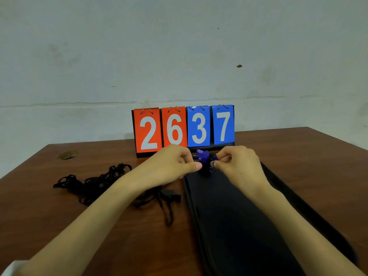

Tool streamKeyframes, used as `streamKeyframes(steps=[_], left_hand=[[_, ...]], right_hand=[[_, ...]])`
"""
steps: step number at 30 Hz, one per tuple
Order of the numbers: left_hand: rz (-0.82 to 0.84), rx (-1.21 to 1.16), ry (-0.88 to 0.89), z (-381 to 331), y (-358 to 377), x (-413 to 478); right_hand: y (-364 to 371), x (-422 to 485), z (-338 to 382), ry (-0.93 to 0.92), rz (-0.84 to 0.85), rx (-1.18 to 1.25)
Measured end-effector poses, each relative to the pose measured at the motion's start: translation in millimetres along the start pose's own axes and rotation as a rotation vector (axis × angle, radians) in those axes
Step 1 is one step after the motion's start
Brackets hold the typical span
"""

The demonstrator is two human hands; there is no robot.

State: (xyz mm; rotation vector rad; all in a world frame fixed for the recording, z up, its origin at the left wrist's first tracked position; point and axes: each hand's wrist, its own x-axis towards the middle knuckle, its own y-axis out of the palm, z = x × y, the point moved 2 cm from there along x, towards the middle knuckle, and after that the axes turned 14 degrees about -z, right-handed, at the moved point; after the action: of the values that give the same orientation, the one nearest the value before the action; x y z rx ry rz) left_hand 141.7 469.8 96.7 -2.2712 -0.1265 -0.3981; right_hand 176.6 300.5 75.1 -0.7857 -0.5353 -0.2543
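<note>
1. Purple piece [202, 155], small and blocky, is held just above the far end of the black case [229, 216], in front of the score cards. It probably sits there because it belongs to that end of the case.
2. A small metal ring [212, 169] hangs below it on the right. I cannot tell whether the ring is joined to the case.
3. The left hand [171, 164] grips the piece from the left. Its fingers [196, 166] are curled in, with the thumb pressed against the piece's side, apparently to steady it.
4. The right hand [237, 166] pinches the right side with curled fingers, close to the ring. This looks like the working hand for fastening or freeing it.
5. The case lies lengthwise on the tabletop [59, 226], running away from the person, so its far end is within reach of both hands.
6. A black strap [93, 182] lies in a loose tangle to the left, under the left forearm and apart from the case. It looks set aside for now.
7. A flip scoreboard [183, 128] stands upright at the back, showing 2637.
</note>
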Motion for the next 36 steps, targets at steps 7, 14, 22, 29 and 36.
streamKeyframes(steps=[7,14,22,29,36], left_hand=[[-0.103,-0.015,0.089,-1.1,-20.9,0.8],[-0.121,-0.065,0.078,2.4,-24.6,3.7],[0.016,-0.157,-0.05,7.7,-7.7,0.7],[-0.08,-0.24,-0.08,4.2,-1.1,0.4],[-0.144,-0.107,0.027,9.6,4.8,2.2]], right_hand=[[3.8,-5.9,11.1,-0.111,0.295,0.099],[-0.4,-13.2,22.5,-0.067,0.567,0.499],[-14.0,-9.9,25.8,0.098,0.555,0.741],[-10.2,-1.9,14.6,0.319,0.3,0.818],[-8.3,6.3,-1.7,0.424,0.06,0.724]])
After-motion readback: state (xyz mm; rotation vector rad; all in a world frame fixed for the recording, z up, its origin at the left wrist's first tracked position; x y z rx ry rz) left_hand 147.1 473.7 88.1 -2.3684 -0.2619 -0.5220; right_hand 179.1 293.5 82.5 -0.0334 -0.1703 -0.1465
